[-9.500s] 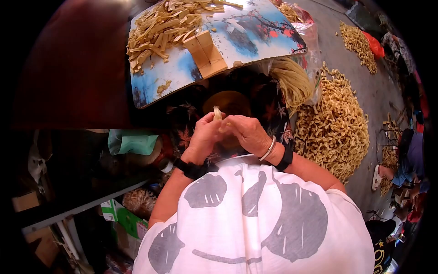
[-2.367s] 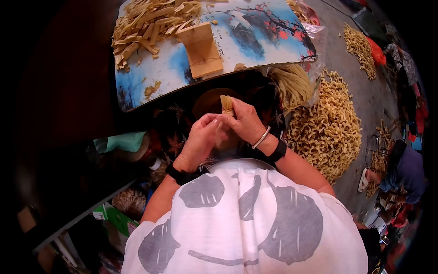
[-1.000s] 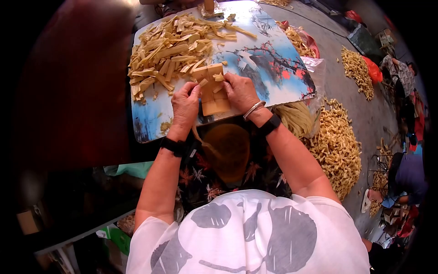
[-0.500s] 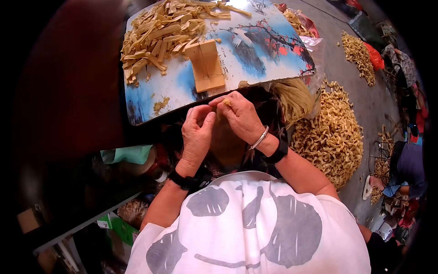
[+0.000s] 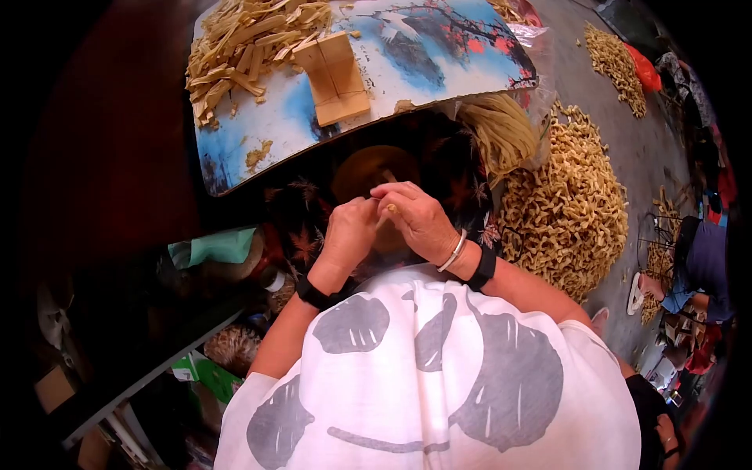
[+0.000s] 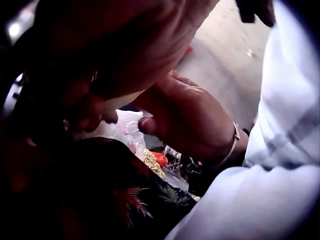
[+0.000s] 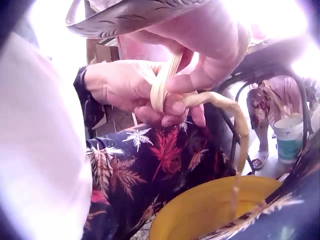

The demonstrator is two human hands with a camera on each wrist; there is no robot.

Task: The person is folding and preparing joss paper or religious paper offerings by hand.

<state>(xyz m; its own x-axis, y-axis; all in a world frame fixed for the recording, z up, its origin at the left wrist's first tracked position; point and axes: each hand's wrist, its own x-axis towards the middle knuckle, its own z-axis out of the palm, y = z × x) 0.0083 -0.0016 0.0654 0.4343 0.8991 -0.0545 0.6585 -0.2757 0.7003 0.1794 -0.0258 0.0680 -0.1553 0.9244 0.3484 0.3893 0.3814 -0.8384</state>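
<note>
Over the lap, my left hand (image 5: 347, 236) and right hand (image 5: 423, 225) meet, fingertips close together. In the right wrist view a pale yellow strip (image 7: 159, 94) is folded into a loop between them. My left hand (image 7: 122, 86) pinches it from one side, while the fingers of my right hand (image 7: 212, 50) grip it from above. A long tail of the strip (image 7: 241, 131) hangs toward a yellow basin (image 7: 200, 202). The left wrist view is dark; my left hand (image 6: 135, 45) covers its upper part, with my right hand (image 6: 192, 117) beyond.
Ahead lies a painted board (image 5: 282, 129) with a wooden block (image 5: 333, 78) and a heap of flat strips (image 5: 251, 47). A bundle of long strands (image 5: 501, 137) hangs at its right edge. Knotted pieces (image 5: 568, 207) form a large pile on the floor.
Both hands have come back from the wooden block on the board to the lap. Since the latest earlier frame they have closed together around the strip, and the head view has shifted.
</note>
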